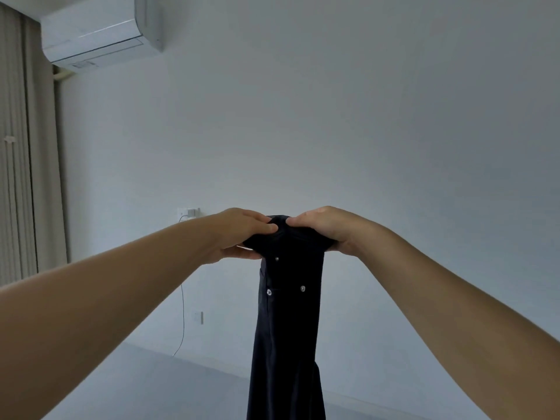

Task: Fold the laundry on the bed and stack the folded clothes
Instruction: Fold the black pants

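Observation:
A pair of dark navy jeans [288,328] with small metal rivets hangs straight down in front of me, held up at arm's length. My left hand [239,231] grips the bunched waistband from the left, thumb on top. My right hand [327,228] grips the same waistband from the right, and the two thumbs almost meet above the cloth. The legs of the jeans run out of the frame at the bottom. The bed and any other laundry are out of sight.
A plain white wall [363,131] fills the view. An air conditioner [100,28] hangs at the top left beside beige curtains [24,162]. A wall socket with a charger [189,212] and its dangling cable sit behind my left forearm. Grey floor [151,386] shows below.

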